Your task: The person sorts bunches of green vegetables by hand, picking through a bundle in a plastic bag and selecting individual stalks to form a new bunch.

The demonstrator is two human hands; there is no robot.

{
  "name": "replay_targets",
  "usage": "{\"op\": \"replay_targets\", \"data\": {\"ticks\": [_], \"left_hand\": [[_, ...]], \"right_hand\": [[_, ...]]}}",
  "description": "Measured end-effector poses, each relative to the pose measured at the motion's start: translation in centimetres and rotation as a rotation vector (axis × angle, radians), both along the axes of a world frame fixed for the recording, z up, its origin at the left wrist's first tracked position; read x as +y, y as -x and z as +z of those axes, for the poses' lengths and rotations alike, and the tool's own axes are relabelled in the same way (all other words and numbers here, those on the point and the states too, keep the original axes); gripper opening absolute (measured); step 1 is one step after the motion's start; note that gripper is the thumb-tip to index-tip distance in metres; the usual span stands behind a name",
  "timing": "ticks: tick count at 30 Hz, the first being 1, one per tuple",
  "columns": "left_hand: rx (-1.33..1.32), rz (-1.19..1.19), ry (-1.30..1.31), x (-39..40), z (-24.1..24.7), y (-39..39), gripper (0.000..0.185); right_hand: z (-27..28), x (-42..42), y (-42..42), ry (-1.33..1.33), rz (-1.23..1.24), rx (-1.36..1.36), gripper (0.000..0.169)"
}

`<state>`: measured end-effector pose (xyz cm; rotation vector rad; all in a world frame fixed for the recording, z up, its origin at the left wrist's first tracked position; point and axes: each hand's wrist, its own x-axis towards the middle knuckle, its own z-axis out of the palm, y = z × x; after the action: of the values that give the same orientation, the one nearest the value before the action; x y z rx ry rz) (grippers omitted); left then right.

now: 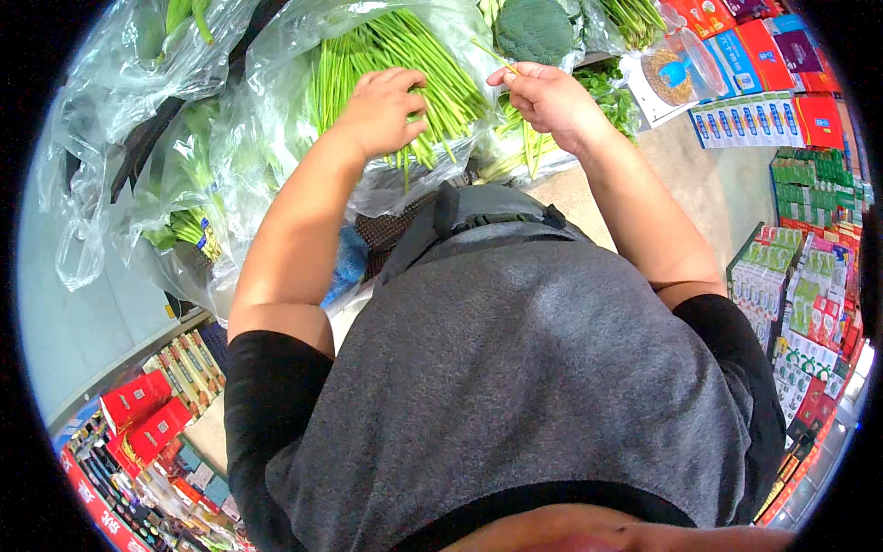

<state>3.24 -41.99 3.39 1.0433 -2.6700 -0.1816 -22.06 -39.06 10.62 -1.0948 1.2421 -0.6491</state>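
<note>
A thick heap of thin green stems [448, 83], which look like garlic scapes, lies in an opened clear plastic bag [283, 58]. My left hand [390, 110] rests on the heap, palm down, its fingers bent and apart. To the right, my right hand [548, 103] pinches a single green stem [491, 52] between thumb and fingertips, just above the bag's right side. Some pale green stalks [534, 148] show under that hand. What lies beneath my left palm is hidden.
Broccoli [534, 31] sits beyond my right hand, with leafy greens [607, 93] nearer. A clear tub with a blue scoop [679, 72] stands right of them. Bagged vegetables [196, 165] lie left. Packaged goods [814, 186] line the right side; red boxes [148, 407] stand lower left.
</note>
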Motion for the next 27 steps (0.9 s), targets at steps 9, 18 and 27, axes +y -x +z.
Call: {"op": "replay_targets", "data": {"ticks": [9,18,27], "left_hand": [[-0.039,0.102,-0.024,1.5,1.0,-7.8,0.010],[-0.009,0.108,-0.062,1.5,1.7,-8.7,0.014],[0.136,-0.004,0.074,-0.4,1.8,0.3,0.029]], "right_hand": [[-0.8,0.2,1.1,-0.005,-0.015,-0.028,0.023],[-0.5,0.1,0.9,-0.011,-0.003,-0.027,0.022],[-0.7,-0.3,0.1,-0.003,-0.005,0.001,0.020]]}}
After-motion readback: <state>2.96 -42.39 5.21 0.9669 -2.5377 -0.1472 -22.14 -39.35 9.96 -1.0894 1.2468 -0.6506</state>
